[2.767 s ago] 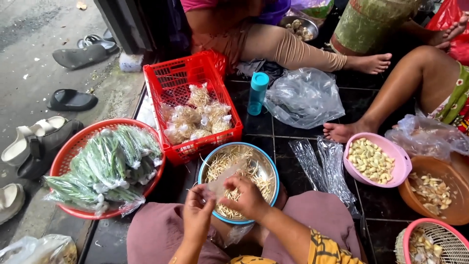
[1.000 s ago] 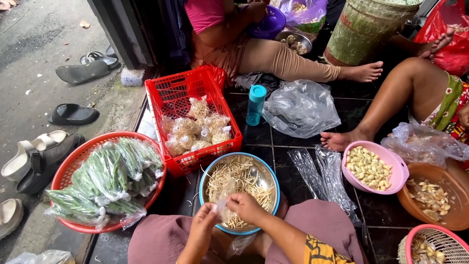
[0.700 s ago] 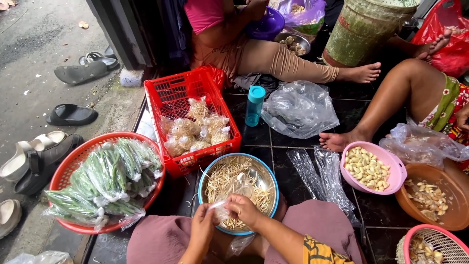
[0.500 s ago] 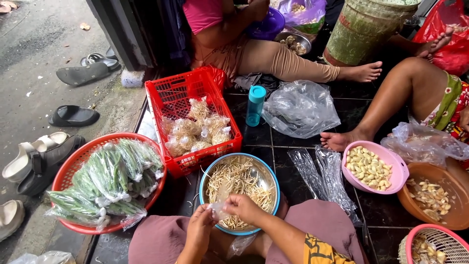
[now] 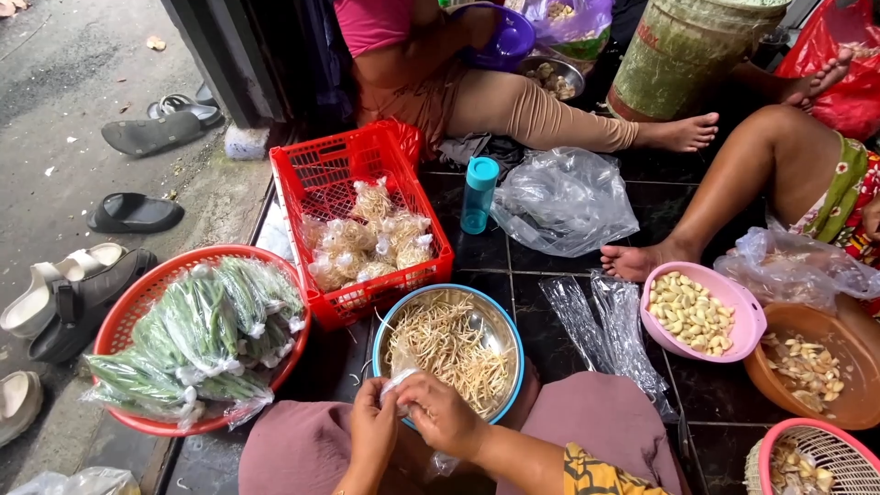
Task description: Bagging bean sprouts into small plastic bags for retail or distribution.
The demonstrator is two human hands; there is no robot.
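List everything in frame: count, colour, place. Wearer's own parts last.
metal bowl: 1, blue-rimmed, bottom centre, holds pale sprouts
crate: 1, red, above the bowl, holds tied clear bags
round basket: 1, red, left, holds bagged green vegetables
bottle: 1, teal, right of the crate
clear plastic bags: several, centre and right floor
pink bowl: 1, right, holds peeled cloves
brown bowl: 1, far right
pink basket: 1, bottom right corner
bucket: 1, green, top right
footwear: several, left pavement
other people: 2, legs, top and right
left hand: at a small clear bag
right hand: fingers on the same bag
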